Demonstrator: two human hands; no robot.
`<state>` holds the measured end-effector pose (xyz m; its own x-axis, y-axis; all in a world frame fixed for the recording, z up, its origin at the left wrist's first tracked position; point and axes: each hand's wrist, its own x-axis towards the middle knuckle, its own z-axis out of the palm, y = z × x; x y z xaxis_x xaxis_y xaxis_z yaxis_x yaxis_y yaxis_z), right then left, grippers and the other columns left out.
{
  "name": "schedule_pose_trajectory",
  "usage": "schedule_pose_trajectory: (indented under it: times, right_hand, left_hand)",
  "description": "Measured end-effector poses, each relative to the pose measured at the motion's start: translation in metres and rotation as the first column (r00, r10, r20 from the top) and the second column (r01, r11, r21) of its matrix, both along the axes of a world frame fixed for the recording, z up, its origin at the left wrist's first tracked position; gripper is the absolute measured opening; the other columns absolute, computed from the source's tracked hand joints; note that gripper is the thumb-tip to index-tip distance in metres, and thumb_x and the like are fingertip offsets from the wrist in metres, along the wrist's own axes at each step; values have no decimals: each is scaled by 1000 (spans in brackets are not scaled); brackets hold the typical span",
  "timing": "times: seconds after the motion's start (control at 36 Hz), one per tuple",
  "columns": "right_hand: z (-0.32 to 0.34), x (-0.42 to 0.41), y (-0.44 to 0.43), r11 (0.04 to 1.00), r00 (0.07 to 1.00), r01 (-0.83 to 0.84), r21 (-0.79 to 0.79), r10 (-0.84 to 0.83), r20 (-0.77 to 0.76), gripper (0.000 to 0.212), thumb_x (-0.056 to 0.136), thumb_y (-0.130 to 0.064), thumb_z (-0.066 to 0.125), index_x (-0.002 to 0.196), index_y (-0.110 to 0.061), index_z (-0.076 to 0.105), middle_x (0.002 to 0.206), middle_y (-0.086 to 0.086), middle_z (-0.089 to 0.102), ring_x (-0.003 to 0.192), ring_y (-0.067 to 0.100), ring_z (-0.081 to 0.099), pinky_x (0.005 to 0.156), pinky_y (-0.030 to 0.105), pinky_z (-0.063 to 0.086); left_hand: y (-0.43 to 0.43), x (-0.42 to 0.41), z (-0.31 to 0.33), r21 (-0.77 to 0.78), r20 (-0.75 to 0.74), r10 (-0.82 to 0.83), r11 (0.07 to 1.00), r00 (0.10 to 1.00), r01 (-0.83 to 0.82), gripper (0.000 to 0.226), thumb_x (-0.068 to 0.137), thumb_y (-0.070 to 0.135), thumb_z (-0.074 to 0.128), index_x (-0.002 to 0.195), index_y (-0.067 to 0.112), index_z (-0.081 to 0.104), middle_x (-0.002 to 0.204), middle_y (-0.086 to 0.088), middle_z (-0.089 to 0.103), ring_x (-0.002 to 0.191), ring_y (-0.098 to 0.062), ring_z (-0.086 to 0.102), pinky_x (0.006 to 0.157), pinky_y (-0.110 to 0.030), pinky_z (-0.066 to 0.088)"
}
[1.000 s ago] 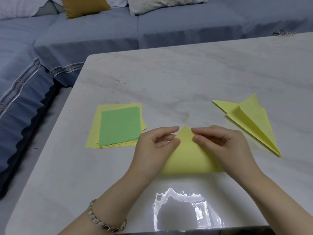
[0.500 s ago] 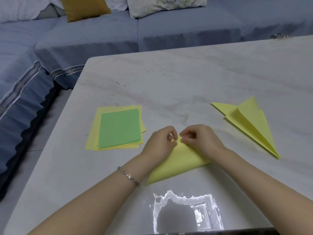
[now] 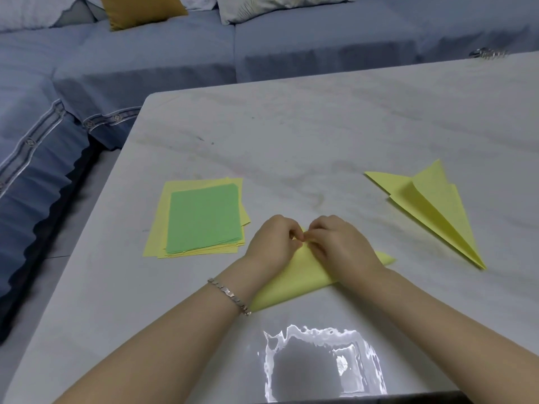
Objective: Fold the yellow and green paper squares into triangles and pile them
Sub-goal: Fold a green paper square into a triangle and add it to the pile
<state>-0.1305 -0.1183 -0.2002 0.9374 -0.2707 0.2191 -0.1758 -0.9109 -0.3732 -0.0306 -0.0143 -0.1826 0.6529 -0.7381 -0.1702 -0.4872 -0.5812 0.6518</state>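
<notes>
No text, number, brand or sign can be read here. The trim band (image 3: 100, 120) along the sofa cover bears a row of small round emblems, but they are too small to make out.

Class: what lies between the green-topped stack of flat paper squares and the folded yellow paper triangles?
Head view: the left hand and right hand, both pinching a folded yellow paper sheet.
</notes>
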Motion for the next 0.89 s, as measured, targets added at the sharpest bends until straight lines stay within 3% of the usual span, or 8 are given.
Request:
schedule_pose_trajectory:
  times: [0.11,0.28,0.36,0.47,0.56,0.64,0.75,0.89]
  right_hand:
    - [-7,-22,7,996,996,-87,0,87,-35,35,82,-26,42,78,-12,73,86,4,68,77,28,65,63,34,54]
    - [-10,-60,20,982,982,-181,-54,183,40,45,96,-32,32,92,-12,71,94,1,66,83,21,62,76,28,47]
    - [-15,-75,24,974,972,-211,-83,217,83,30,90,-25,46,95,-8,70,94,3,65,82,24,59,80,30,43]
    - [-21,-84,28,969,971,-208,-130,221,91,26,87,-23,52,97,-7,70,94,3,65,85,25,61,85,32,44]
    - [-21,-84,30,971,973,-191,-146,207,104,26,86,-24,53,96,-7,70,93,3,65,86,24,62,85,32,45]
    - [-21,-84,32,968,975,-173,-180,195,112,26,86,-24,52,95,-8,70,92,2,65,86,22,61,87,32,44]
    - [-23,-90,31,969,983,-117,-216,144,116,30,86,-28,50,95,-10,72,93,0,68,90,17,61,95,32,40]
    - [-22,-106,7,975,992,32,-219,-4,127,33,87,-28,48,94,-6,72,93,5,68,86,22,63,96,34,39]
  left_hand:
    - [0,0,-3,8,5,6,1000,1000,-6,8,82,7,63,84,12,69,65,9,45,67,-15,47,61,-22,31]
    - [2,-2,-7,-16,51,14,1000,999,-13,9,84,8,63,89,11,70,74,3,50,69,-14,47,60,-21,29]
    - [3,-2,-11,-13,75,0,1000,997,1,11,85,10,62,91,11,71,84,0,53,74,-13,48,65,-20,30]
    - [9,-7,-10,-43,102,6,999,995,-2,15,87,11,60,96,10,72,96,0,52,89,-15,52,73,-18,34]
    - [16,-15,-4,130,215,-127,986,968,101,31,87,35,62,114,20,67,127,3,46,117,-19,42,89,-24,34]
    - [20,-20,2,373,326,-346,902,880,217,52,84,57,52,127,27,52,155,10,14,136,-16,19,99,-29,23]
    - [19,-24,5,455,351,-424,856,835,243,56,88,58,43,132,24,42,155,17,6,142,-12,4,100,-30,19]
    - [23,-22,3,446,309,-411,859,858,251,62,89,57,43,142,26,32,154,21,12,142,-8,6,100,-28,18]
